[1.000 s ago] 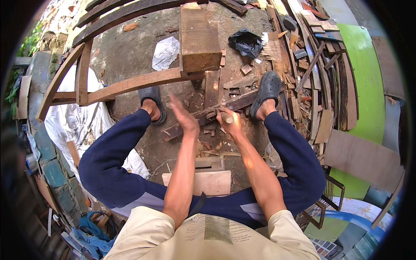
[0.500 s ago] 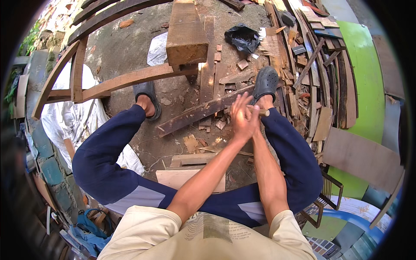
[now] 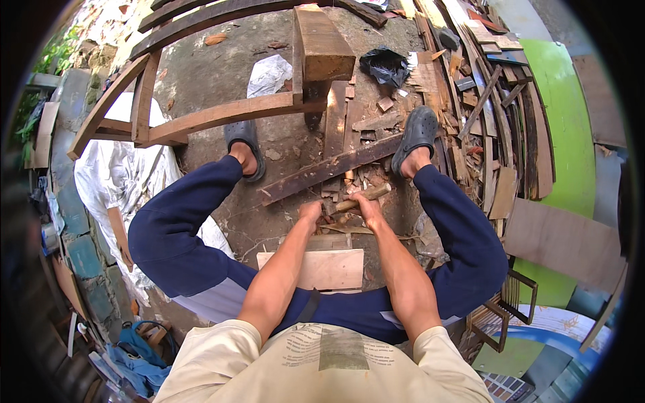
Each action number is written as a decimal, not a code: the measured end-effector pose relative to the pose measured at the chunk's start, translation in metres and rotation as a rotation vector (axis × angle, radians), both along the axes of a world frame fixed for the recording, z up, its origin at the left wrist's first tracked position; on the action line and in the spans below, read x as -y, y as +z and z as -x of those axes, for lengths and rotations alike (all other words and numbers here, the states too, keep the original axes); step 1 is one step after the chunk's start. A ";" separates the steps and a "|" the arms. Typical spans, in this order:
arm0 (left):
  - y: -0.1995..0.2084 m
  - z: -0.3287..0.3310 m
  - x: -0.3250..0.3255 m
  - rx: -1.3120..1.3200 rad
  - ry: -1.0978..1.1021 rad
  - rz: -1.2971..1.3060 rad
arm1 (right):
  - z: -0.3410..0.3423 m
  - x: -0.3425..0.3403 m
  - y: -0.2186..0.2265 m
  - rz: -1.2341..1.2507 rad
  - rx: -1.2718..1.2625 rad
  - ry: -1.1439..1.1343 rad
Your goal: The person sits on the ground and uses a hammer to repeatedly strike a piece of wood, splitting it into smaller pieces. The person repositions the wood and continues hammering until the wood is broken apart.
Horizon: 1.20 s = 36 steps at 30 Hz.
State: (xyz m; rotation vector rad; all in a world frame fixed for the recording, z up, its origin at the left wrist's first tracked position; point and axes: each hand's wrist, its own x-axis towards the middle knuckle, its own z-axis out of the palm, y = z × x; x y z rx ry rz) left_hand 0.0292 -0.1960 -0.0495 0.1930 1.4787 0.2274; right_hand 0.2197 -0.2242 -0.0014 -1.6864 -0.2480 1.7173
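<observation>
In front of me, low over the ground between my legs, a short rounded wooden stick (image 3: 377, 193) lies slantwise. My right hand (image 3: 367, 211) is closed round it, and its thicker right end sticks out past my fingers. My left hand (image 3: 310, 212) is closed close to the stick's other end. A small greyish piece shows beside those fingers, too small to name. Just beyond my hands a long dark plank (image 3: 329, 168) runs slantwise over wood scraps. Nearer to me sits a pale wooden board (image 3: 316, 270).
A wooden frame with curved rails (image 3: 228, 115) and a thick beam (image 3: 326, 43) stands ahead. Stacked wood strips (image 3: 494, 124) line the right, beside a green panel (image 3: 568, 127). White sheeting (image 3: 121, 178) lies left. A black plastic bag (image 3: 385, 66) rests beyond my right shoe (image 3: 416, 138).
My hands were pressed together near my right shoe with the stick by them. Now they are lower, nearer to me and apart, the stick in my right hand. The view has shifted slightly.
</observation>
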 end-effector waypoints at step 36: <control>-0.025 -0.009 0.025 0.163 -0.055 0.046 | 0.041 0.026 0.044 -0.109 0.990 0.326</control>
